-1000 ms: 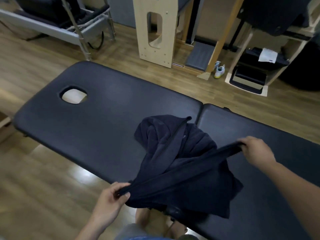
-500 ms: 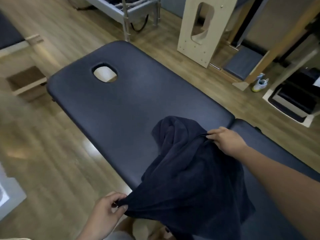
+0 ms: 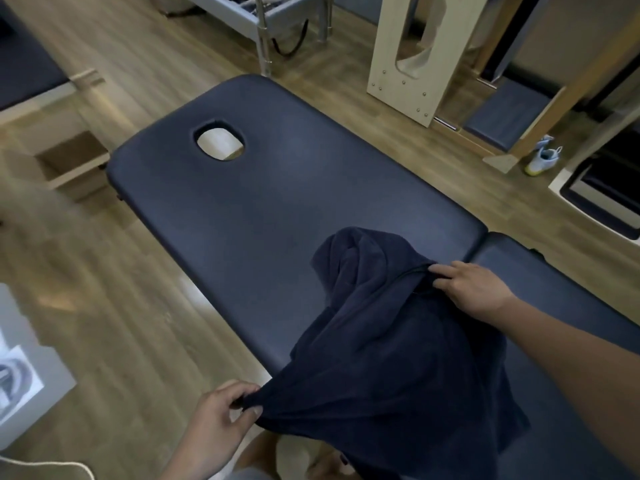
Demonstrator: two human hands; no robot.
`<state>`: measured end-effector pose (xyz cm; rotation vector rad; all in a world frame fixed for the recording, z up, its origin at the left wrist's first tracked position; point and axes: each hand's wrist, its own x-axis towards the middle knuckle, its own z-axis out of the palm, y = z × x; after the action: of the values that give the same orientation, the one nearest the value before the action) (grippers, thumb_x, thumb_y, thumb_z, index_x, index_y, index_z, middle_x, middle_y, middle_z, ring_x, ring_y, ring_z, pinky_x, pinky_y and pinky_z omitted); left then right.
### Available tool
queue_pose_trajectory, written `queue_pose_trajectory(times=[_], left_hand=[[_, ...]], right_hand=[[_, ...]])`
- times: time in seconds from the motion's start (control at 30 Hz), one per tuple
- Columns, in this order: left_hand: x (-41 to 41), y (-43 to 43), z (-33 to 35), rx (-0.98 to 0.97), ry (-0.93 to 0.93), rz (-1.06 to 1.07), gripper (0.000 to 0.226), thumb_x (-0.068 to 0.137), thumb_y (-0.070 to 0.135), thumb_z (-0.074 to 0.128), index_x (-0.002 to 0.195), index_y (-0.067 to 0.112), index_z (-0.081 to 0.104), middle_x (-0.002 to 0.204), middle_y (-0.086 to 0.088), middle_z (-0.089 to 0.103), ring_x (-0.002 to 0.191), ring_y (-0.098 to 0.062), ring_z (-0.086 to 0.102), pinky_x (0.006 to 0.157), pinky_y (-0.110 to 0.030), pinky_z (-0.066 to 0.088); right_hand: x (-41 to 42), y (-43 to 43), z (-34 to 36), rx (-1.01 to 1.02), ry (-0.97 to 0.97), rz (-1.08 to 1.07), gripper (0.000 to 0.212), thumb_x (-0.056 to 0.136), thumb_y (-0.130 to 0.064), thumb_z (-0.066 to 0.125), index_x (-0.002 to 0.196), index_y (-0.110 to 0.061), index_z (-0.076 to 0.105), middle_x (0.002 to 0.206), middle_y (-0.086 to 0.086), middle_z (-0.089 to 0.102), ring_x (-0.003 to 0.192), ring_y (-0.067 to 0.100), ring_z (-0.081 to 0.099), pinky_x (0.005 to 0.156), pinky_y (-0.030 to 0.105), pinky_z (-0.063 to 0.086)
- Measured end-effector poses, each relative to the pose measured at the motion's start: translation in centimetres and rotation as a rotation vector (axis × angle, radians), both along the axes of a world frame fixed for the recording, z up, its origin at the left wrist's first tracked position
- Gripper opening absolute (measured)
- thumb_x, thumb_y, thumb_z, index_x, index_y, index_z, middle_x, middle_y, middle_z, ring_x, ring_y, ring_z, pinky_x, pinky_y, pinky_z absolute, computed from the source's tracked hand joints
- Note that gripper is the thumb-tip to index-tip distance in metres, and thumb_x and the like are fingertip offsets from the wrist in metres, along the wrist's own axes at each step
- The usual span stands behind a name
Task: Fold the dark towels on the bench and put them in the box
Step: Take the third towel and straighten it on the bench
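Observation:
A dark navy towel (image 3: 391, 348) lies rumpled on the near side of the dark padded bench (image 3: 277, 202), part of it hanging over the front edge. My left hand (image 3: 221, 420) pinches one corner of the towel just off the bench's near edge. My right hand (image 3: 471, 289) grips the towel's other edge on top of the bench, close to the seam between the two bench pads. The cloth is stretched between both hands. No box for the towels shows clearly.
The bench has an oval face hole (image 3: 220, 142) near its far left end. A white object (image 3: 24, 372) sits on the wooden floor at the left edge. A pale wooden frame (image 3: 408, 60), a metal frame (image 3: 263, 19) and a shoe (image 3: 543, 157) stand beyond the bench.
My right hand has carried its towel edge from the right inward and onto the bench near the seam, so the towel is spread flatter. My view swung left; my left hand keeps its corner.

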<state>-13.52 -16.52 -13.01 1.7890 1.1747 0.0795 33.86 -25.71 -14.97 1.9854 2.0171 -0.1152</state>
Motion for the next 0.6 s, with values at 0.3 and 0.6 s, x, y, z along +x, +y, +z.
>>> queue_pose_trajectory(times=[0.3, 0.6], left_hand=[[3.2, 7.4, 5.4, 0.234, 0.069, -0.061, 0.038, 0.081, -0.006, 0.074, 0.082, 0.032, 0.067, 0.084, 0.003, 0.065, 0.077, -0.006, 0.064, 0.07, -0.004, 0.041], [25.0, 23.1, 36.1, 0.914, -0.48, -0.122, 0.026, 0.083, 0.0, 0.071, 0.108, 0.008, 0.074, 0.101, -0.014, 0.072, 0.1, -0.026, 0.066, 0.092, -0.035, 0.05]], right_hand=[[2.6, 0.9, 9.5, -0.067, -0.298, -0.011, 0.024, 0.085, -0.022, 0.07, 0.107, -0.033, 0.072, 0.105, -0.006, 0.066, 0.096, 0.024, 0.059, 0.069, 0.035, 0.027], [9.1, -6.4, 45.5, 0.79, -0.673, -0.235, 0.036, 0.081, -0.031, 0.049, 0.08, -0.007, 0.075, 0.085, 0.018, 0.069, 0.073, 0.04, 0.056, 0.064, 0.04, 0.041]])
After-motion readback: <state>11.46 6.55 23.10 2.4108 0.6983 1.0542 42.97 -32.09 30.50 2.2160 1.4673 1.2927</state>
